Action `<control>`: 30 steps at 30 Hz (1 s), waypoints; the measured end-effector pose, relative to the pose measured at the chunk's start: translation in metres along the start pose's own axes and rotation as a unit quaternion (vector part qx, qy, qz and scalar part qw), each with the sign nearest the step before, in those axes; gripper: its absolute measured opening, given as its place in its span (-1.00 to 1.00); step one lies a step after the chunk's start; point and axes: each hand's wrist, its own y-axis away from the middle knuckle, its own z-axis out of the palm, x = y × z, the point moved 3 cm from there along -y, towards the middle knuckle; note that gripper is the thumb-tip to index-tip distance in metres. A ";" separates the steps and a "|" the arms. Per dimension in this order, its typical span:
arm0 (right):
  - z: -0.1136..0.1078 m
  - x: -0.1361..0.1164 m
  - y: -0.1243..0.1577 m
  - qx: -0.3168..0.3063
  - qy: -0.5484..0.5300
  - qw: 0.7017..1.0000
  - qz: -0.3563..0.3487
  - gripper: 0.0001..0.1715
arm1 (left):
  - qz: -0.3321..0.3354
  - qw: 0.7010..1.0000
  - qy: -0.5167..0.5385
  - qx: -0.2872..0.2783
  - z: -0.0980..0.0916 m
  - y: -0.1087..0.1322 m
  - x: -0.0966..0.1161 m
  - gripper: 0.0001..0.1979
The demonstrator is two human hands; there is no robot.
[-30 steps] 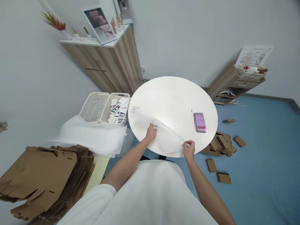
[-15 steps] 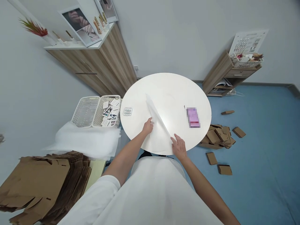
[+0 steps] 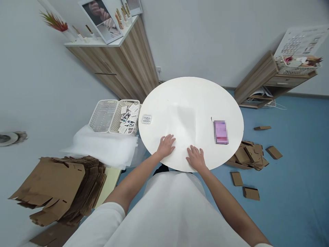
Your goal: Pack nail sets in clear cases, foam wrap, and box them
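A thin white sheet (image 3: 183,125) lies flat on the round white table (image 3: 190,92), hard to tell from the tabletop. My left hand (image 3: 166,145) rests open with fingers spread on its near left part. My right hand (image 3: 195,157) lies open and flat on its near right part. A small clear plastic pack (image 3: 146,119) sits at the table's left edge. A purple blurred item (image 3: 220,132) lies at the right side of the table.
Left of the table stand two white baskets (image 3: 104,116), one with several small cards, beside a stack of white foam sheets (image 3: 102,148) and a pile of flat cardboard blanks (image 3: 61,185). Folded brown boxes (image 3: 246,156) litter the blue floor at right. Wooden cabinets (image 3: 120,65) stand at the wall.
The sheet, held up and folded over a second ago, has come down flat on the table. Both hands have let go of its edges and now press on it with spread fingers.
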 end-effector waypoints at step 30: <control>-0.017 -0.040 -0.094 0.055 -0.109 0.988 0.099 -0.56 | -0.102 0.991 0.058 0.063 -0.066 -0.008 -0.071 -0.42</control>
